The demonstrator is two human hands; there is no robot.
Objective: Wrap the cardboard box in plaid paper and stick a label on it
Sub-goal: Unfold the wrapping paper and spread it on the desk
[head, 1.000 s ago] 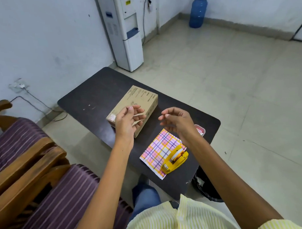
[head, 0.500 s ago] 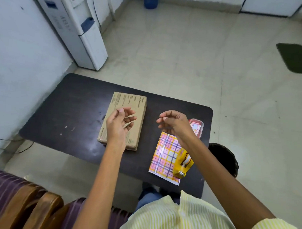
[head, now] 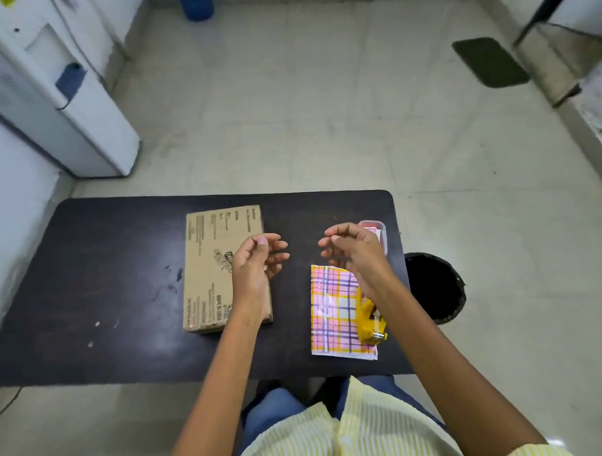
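Observation:
A flat brown cardboard box (head: 212, 265) lies on the dark table (head: 106, 268), left of centre. Folded plaid paper (head: 331, 312), pink, yellow and purple, lies to the right near the table's front edge, with a yellow tape dispenser (head: 367, 322) resting on its right side. My left hand (head: 256, 260) hovers over the box's right edge, fingers loosely curled and holding nothing. My right hand (head: 351, 250) hovers above the table just beyond the paper, also loosely curled and empty. A small clear container with a red lid (head: 376, 227) sits behind my right hand, partly hidden.
A black waste bin (head: 434, 288) stands on the floor by the table's right end. A white water dispenser (head: 67, 109) stands at the left wall, a blue water bottle (head: 196, 6) at the back, and a dark green mat (head: 490, 62) at the right.
The view has swung round so the table now lies square in front. Both hands stay raised, empty and apart; the box, paper and dispenser have not moved on the table.

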